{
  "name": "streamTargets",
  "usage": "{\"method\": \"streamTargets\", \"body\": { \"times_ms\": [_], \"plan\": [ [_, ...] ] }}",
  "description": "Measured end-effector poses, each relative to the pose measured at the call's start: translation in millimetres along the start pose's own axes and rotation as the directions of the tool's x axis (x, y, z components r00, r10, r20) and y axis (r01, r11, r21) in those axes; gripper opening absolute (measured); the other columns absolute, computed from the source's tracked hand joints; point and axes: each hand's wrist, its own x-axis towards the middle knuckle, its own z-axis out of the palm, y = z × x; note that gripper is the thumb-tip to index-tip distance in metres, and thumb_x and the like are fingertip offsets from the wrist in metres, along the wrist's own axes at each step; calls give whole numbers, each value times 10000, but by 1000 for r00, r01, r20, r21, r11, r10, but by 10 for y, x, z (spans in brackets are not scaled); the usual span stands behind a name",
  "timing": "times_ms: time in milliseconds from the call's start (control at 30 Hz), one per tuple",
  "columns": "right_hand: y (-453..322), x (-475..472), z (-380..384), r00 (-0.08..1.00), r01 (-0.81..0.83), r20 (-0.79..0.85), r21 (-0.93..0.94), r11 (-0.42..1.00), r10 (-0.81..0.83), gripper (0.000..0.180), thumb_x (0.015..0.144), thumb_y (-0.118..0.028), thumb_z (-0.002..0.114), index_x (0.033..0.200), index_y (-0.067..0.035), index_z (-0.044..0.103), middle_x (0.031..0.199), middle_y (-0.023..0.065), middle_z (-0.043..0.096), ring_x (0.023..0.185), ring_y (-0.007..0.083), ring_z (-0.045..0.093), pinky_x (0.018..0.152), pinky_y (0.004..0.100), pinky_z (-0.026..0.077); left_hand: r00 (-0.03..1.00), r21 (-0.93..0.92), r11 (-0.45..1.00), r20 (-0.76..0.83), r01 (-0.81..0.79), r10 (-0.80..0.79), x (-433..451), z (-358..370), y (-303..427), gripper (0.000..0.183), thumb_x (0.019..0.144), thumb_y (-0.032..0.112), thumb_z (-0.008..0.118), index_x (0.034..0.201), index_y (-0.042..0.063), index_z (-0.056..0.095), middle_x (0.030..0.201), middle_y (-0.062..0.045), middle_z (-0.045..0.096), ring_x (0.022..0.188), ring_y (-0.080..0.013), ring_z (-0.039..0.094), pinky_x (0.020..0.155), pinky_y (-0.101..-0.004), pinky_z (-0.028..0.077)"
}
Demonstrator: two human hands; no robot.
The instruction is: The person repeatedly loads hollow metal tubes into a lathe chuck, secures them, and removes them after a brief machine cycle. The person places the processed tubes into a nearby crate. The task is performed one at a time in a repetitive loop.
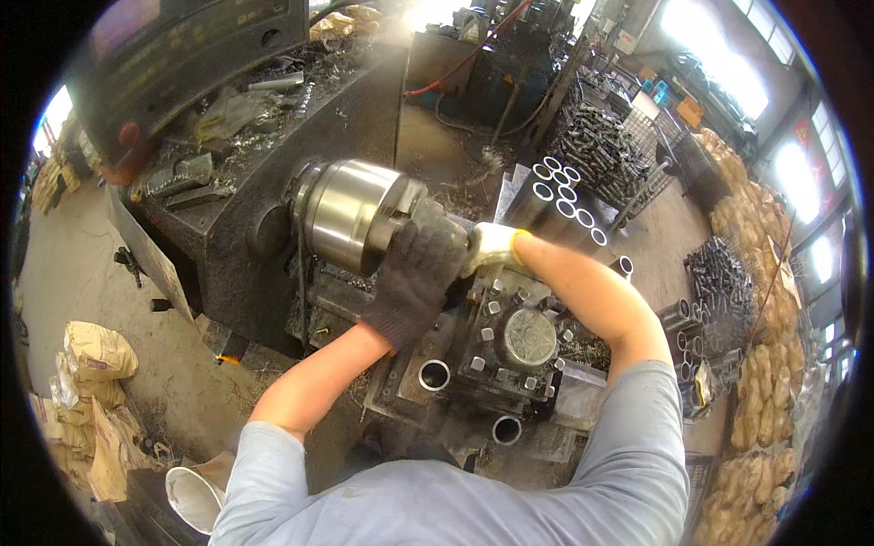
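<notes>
A shiny steel lathe chuck point(351, 211) projects from the dark headstock. My left hand point(420, 280), in a dark knit glove, lies against a metal workpiece point(437, 222) at the chuck's jaws, fingers over it. My right hand point(488, 247), in a white glove with a yellow cuff, is curled at the workpiece's outer end; its fingers are partly hidden. Below the hands is a square tool post point(529, 338) with several square-headed bolts. Two short steel tubes point(434, 375) stand upright near it.
Steel tubes point(565, 207) are stacked beyond the lathe at the right. A wire basket point(642, 164) holds dark metal parts. Metal chips and a rag point(232, 112) lie on the headstock top. Paper sacks point(99, 351) stand at the left, and a white bucket point(194, 498) is at lower left.
</notes>
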Motion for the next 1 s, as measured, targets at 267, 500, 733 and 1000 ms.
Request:
{"method": "streamTargets", "body": {
  "times_ms": [267,500,733,1000],
  "plan": [
    [685,319,156,877,-390,445,438,810,181,259,1034,-150,664,1283,-118,725,1038,54,766,906,210,743,813,377,617,977,706,677,127,-209,170,330,685,-208,424,987,260,564,1358,58,603,1429,-253,566,1477,-472,428,1296,-667,227],
    [888,-503,217,967,-70,256,218,974,12,265,1099,-169,519,1081,20,704,921,95,729,759,97,675,664,264,623,986,672,724,68,-157,152,244,758,-316,490,1004,255,524,1468,101,545,1622,-267,427,1579,-480,292,1316,-662,156],
    [1552,-890,1115,896,-70,-434,-339,938,-90,406,867,-239,679,1219,-39,655,970,209,758,900,416,742,791,506,590,961,-359,905,234,229,-150,-401,-595,473,707,831,323,900,1448,112,627,1505,-154,605,1412,-358,568,1209,-525,425],
    [-52,-1661,101,839,40,-544,66,997,2,462,915,-359,774,1293,-95,737,1134,130,810,981,263,798,912,389,632,898,-551,751,-7,363,-440,-709,-373,688,527,915,374,819,1245,-7,667,1138,-155,744,1026,-272,729,921,-409,587]
  ]
}}
